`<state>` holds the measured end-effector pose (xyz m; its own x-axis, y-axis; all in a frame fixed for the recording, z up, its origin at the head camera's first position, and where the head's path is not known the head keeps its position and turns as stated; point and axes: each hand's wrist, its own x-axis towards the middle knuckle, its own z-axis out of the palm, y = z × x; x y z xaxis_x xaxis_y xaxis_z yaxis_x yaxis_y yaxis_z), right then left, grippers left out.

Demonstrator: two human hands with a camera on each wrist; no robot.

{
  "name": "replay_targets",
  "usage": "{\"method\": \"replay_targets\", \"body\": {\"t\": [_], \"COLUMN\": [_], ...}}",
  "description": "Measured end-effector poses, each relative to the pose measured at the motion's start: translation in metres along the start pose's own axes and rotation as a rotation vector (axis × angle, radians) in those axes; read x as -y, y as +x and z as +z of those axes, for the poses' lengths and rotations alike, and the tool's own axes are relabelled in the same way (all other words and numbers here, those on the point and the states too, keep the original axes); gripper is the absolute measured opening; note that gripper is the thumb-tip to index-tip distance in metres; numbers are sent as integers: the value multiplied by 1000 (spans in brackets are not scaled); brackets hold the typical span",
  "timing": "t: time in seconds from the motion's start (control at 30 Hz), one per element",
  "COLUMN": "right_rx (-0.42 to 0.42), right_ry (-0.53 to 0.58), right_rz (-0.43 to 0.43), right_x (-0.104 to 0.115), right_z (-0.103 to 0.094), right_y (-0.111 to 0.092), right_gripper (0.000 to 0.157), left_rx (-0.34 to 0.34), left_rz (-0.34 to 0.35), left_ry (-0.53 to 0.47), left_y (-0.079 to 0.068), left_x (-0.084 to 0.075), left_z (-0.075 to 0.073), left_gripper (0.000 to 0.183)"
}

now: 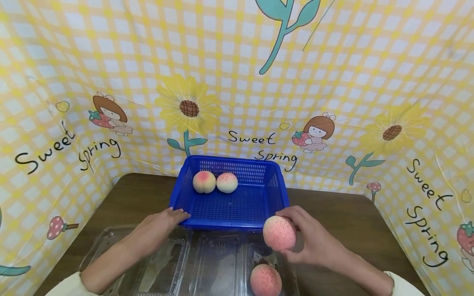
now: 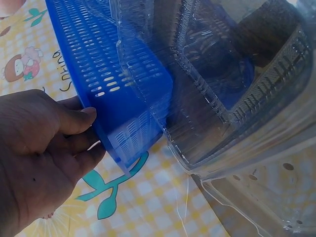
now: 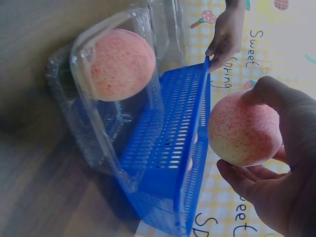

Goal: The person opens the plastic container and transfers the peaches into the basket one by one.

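Observation:
A blue plastic basket (image 1: 229, 201) stands on the table, with two pale pink-blushed peaches (image 1: 204, 182) side by side at its back left. My left hand (image 1: 163, 226) pinches the basket's rim at the near left corner, thumb on one side and fingers on the other in the left wrist view. Between thumb and fingers, my right hand (image 1: 314, 238) holds a speckled pink peach (image 1: 278, 233), just over the basket's near right corner. Another pink peach (image 1: 266, 280) sits in a clear plastic container (image 3: 163, 106) in front of the basket.
Several clear plastic containers (image 1: 218, 263) lie along the near side of the basket, over the brown wooden table (image 1: 333, 205). A yellow checked cloth (image 1: 237, 102) with printed flowers and figures hangs behind the table and at its sides.

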<state>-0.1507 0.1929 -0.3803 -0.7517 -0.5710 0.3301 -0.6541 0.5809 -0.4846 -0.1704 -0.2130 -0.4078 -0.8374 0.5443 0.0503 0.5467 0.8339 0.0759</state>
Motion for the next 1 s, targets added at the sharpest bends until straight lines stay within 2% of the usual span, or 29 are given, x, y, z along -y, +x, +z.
{"method": "replay_targets", "body": {"t": [0.63,0.8,1.0], "right_rx": [-22,-27,6], "right_ry": [-51,-56,-53], "right_rz": [-30,-45,-5], "right_x": [-3,-3,-2], "right_z": [-18,-18,-16], "right_y": [42,54,72], "right_gripper": [85,81,75], "left_rx": [-11,-21,-30], "left_rz": [-1,9,20], "left_ry": [0,9,20], "left_y": [1,0,0], "left_x": [0,0,0], "left_z": [2,1,1], "left_gripper": [65,64,63]}}
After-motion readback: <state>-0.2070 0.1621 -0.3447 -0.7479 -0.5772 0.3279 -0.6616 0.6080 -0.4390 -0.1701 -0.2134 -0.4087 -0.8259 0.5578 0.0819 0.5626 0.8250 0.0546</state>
